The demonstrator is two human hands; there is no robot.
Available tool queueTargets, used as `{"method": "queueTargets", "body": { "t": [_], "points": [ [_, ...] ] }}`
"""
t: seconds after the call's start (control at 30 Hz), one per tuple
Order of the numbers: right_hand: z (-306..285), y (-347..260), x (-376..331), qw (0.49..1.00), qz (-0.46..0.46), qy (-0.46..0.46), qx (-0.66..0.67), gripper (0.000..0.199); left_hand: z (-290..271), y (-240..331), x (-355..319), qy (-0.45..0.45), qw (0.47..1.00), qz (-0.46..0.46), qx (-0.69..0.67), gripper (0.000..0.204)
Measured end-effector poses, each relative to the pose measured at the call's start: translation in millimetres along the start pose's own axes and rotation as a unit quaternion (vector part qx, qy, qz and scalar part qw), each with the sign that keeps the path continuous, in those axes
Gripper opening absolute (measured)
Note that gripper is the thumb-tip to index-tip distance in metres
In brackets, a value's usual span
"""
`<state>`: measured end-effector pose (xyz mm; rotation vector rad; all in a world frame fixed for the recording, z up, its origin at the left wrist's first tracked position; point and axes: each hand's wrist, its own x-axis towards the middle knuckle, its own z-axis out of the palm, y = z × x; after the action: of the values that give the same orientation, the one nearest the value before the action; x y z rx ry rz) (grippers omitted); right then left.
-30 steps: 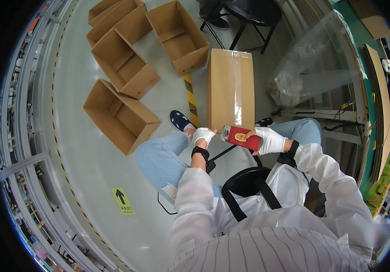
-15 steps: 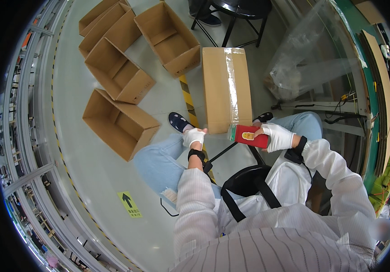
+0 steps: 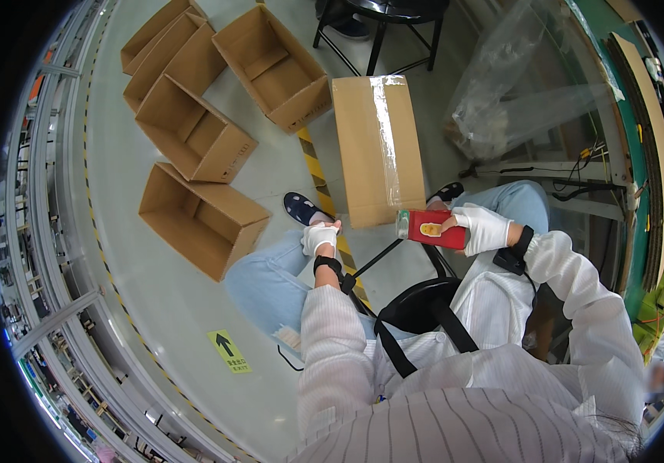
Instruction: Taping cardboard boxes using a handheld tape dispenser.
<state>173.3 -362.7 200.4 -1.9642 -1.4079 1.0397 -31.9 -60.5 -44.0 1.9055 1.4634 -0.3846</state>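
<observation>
My right hand [image 3: 485,228], in a white glove with bare fingertips, grips a flat red rectangular pack [image 3: 449,237] with a yellow emblem. One end of this pack looks green and clear. It is just off the near right corner of a closed brown carton [image 3: 353,154], whose top has a strip of clear tape [image 3: 383,131] along it. Over my left knee is my left hand [image 3: 320,238], gloved the same way. Its fingers are curled, and whatever they may hold is hidden. That hand is apart from the carton.
Several open brown cartons [image 3: 193,147] stand on the floor at the far left. A black stool [image 3: 397,11] stands beyond the closed carton, with a person's shoe [image 3: 350,29] near it. At right, clear plastic sheeting [image 3: 494,85] hangs beside a green-edged bench [image 3: 631,154] with cardboard sheets.
The view has shifted slightly. The red pack stays in my right hand and has turned a little, now slightly right of the carton's near edge. My left hand has drawn slightly away from the carton.
</observation>
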Motion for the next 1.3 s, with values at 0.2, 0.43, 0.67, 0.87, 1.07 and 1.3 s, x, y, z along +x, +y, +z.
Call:
{"method": "queueTargets", "body": {
  "t": [0.2,0.43,0.67,0.87,1.07,1.3],
  "points": [
    [-8.7,8.8,-14.5,0.999,0.005,0.015,-0.041,0.052,-1.2,5.4,1.1,0.050,0.995,-0.028,0.083,0.028],
    [-8.9,11.9,-17.8,0.999,0.031,-0.005,-0.035,0.052,-8.9,12.3,-13.4,-0.027,0.999,-0.006,-0.034,0.025],
    [-7.2,9.8,-13.2,0.999,0.029,0.001,-0.042,0.054,-9.6,7.4,-13.0,-0.009,0.999,0.001,-0.051,0.026],
    [-4.6,11.8,-10.7,0.999,0.023,0.007,-0.029,0.054,-8.4,6.1,-10.9,-0.015,0.998,0.007,-0.060,0.029],
    [-2.8,14.9,-9.7,0.997,0.049,-0.009,-0.054,0.053,6.0,8.0,-5.0,-0.001,0.999,-0.017,0.030,0.028],
    [-1.0,16.2,-5.6,0.997,0.054,-0.016,-0.054,0.054,11.4,3.2,-1.1,-0.028,0.998,-0.051,0.027,0.030]
  ]
}}
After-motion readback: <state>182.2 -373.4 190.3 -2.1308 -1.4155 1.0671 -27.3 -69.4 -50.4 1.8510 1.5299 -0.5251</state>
